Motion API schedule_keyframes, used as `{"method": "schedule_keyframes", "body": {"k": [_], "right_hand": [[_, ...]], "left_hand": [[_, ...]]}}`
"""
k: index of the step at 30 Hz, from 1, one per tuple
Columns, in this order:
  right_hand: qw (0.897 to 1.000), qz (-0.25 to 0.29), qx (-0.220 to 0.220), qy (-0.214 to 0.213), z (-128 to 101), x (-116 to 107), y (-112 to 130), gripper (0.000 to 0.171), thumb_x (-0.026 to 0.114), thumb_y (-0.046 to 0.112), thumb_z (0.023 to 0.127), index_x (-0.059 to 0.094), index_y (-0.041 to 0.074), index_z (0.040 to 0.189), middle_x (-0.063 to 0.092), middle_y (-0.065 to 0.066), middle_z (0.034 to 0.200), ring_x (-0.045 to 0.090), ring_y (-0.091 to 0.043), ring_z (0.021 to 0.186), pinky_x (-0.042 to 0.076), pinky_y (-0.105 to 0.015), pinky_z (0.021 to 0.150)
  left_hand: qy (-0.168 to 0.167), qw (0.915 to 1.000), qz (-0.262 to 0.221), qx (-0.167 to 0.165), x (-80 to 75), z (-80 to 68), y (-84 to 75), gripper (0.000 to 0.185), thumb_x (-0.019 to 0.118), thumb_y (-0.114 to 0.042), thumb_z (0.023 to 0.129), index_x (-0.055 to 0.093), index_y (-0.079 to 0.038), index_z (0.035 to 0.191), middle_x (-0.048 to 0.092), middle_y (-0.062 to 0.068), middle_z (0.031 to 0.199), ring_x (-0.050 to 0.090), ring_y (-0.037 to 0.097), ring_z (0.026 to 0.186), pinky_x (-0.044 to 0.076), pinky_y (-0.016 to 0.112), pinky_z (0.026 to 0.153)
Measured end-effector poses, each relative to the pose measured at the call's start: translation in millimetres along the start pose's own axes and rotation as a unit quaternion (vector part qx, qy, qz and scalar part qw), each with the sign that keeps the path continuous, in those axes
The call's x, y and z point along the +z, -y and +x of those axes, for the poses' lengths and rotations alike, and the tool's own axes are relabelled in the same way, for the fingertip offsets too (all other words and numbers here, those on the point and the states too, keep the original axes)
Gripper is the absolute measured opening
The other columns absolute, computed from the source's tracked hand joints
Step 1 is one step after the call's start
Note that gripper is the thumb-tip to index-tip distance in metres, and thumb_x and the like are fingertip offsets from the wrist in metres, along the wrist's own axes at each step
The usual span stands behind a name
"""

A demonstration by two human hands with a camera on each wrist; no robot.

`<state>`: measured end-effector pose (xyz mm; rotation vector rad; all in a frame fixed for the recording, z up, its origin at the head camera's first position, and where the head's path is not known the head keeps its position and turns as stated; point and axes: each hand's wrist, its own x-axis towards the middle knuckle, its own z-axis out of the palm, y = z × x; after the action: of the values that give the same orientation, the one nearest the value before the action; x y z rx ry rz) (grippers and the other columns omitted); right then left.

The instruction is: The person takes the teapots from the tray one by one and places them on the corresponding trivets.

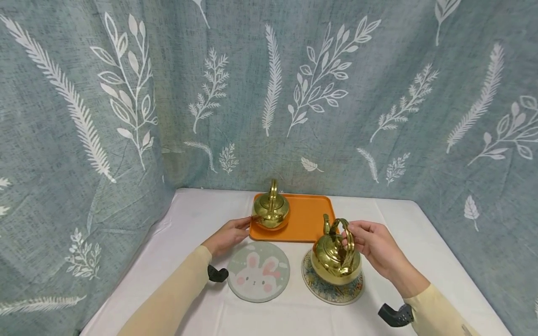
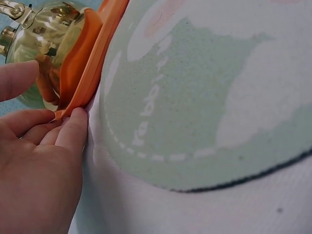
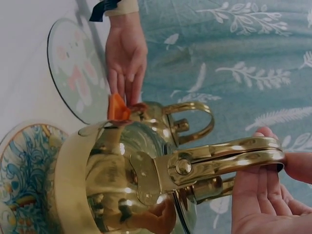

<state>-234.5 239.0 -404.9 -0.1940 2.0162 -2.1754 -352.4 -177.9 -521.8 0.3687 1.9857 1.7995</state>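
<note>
Two brass kettles, two round mats, one orange tray and two hands show on a table covered in white cloth [image 1: 189,219].

The nearer kettle [image 1: 335,254] stands upright on a patterned blue and yellow mat [image 1: 332,291] near the table's front edge, towards the right side. The right hand [image 1: 374,242] pinches the top of its arched handle between fingers and thumb; in the right wrist view the fingertips [image 3: 297,165] press the handle's end.

The farther kettle [image 1: 271,209] stands upright on the left part of the orange tray [image 1: 308,219], which lies close to the table's back edge. The left hand [image 1: 229,235] lies at the tray's front left corner, fingers loosely straight; in the left wrist view its fingertips [image 2: 73,126] touch the tray rim [image 2: 90,68], with the thumb raised near the kettle.

A pale green mat printed with a rabbit face [image 1: 258,270] lies bare just in front of the tray, beside the patterned mat and apart from it.

A grey-blue curtain with white leaf prints [image 1: 269,93] hangs behind and at both sides.
</note>
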Motion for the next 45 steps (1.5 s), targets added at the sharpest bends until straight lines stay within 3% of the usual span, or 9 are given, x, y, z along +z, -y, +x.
{"method": "schedule_keyframes", "body": {"k": [8, 21, 35, 45], "right_hand": [[1.0, 0.014, 0.004, 0.007, -2, -2, -9, 0.021, 0.054, 0.009, 0.115, 0.07, -0.004, 0.112, 0.076, -0.009, 0.097, 0.075, -0.015, 0.084, 0.064, -0.029, 0.08], [1.0, 0.021, 0.001, 0.002, -6, 2, -16, 0.027, 0.054, 0.01, 0.115, 0.064, -0.014, 0.123, 0.076, -0.007, 0.098, 0.074, -0.015, 0.084, 0.063, -0.03, 0.084], [0.999, 0.044, -0.017, 0.0, -8, 1, -20, 0.019, 0.053, 0.008, 0.115, 0.068, -0.004, 0.116, 0.076, -0.008, 0.098, 0.075, -0.014, 0.084, 0.064, -0.029, 0.082], [1.0, 0.017, -0.012, -0.019, -10, -2, -18, 0.025, 0.056, 0.009, 0.114, 0.064, -0.013, 0.121, 0.075, -0.013, 0.1, 0.075, -0.016, 0.086, 0.064, -0.029, 0.083]], "left_hand": [[-0.002, 1.0, -0.001, -0.003, 1.2, 0.4, -0.4, 0.065, 0.049, -0.002, 0.112, 0.02, 0.007, 0.17, 0.017, 0.023, 0.177, 0.019, 0.04, 0.163, 0.021, 0.055, 0.129], [-0.004, 0.9998, -0.019, 0.003, 2.2, 1.5, 1.2, 0.068, 0.048, 0.003, 0.109, 0.017, 0.011, 0.168, 0.013, 0.028, 0.176, 0.014, 0.04, 0.163, 0.021, 0.052, 0.129], [-0.004, 0.9995, -0.03, 0.009, 0.9, 1.2, 3.8, 0.067, 0.049, 0.0, 0.111, 0.015, 0.012, 0.168, 0.01, 0.028, 0.177, 0.01, 0.04, 0.164, 0.022, 0.05, 0.129], [-0.006, 0.9997, -0.023, 0.003, 2.1, 2.0, 4.0, 0.068, 0.05, 0.001, 0.111, 0.015, 0.01, 0.169, 0.01, 0.026, 0.177, 0.011, 0.039, 0.164, 0.02, 0.051, 0.13]]}}
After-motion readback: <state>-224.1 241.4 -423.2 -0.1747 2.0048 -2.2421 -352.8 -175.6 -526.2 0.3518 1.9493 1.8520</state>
